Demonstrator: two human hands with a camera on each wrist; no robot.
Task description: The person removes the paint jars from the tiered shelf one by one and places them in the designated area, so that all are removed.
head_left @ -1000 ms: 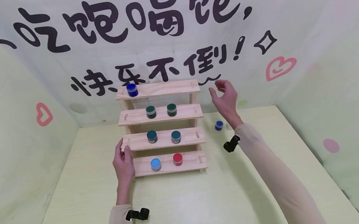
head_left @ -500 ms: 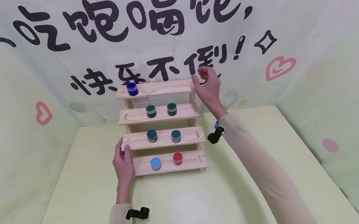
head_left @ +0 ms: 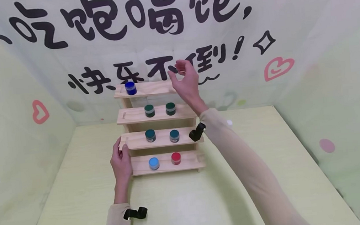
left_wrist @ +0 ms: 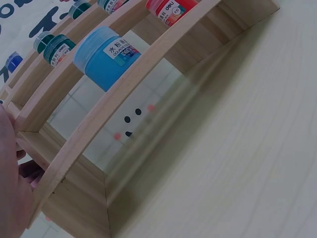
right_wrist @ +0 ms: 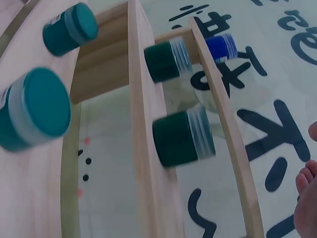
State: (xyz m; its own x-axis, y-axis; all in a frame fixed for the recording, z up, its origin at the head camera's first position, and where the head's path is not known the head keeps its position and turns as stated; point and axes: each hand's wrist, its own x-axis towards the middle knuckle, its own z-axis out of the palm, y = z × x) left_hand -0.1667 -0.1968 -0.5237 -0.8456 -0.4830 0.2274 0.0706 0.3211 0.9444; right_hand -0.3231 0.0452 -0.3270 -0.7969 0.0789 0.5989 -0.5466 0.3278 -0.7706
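Note:
A four-tier wooden display rack [head_left: 162,168] stands against the back wall. My left hand [head_left: 121,164] grips its left end near the lower tiers. Above the right part of the top tier hovers my right hand [head_left: 186,81], fingers loosely curved, with nothing visible between them. A dark blue paint jar [head_left: 130,88] sits at the top tier's left end. Below it are two dark green jars [head_left: 149,111], then two teal jars [head_left: 150,135]. On the bottom tier stand a light blue jar [left_wrist: 106,58] and a red jar [head_left: 176,158].
The pale wooden table [head_left: 175,205] extends in front and to both sides of the rack. A small whitish thing [head_left: 229,122] shows beside the right sleeve. Printed cloth walls [head_left: 325,78] enclose the table at the back and sides.
My right hand has moved left, from beside the rack to above its top tier. Its forearm now hides the blue jar on the table. The left hand keeps its hold.

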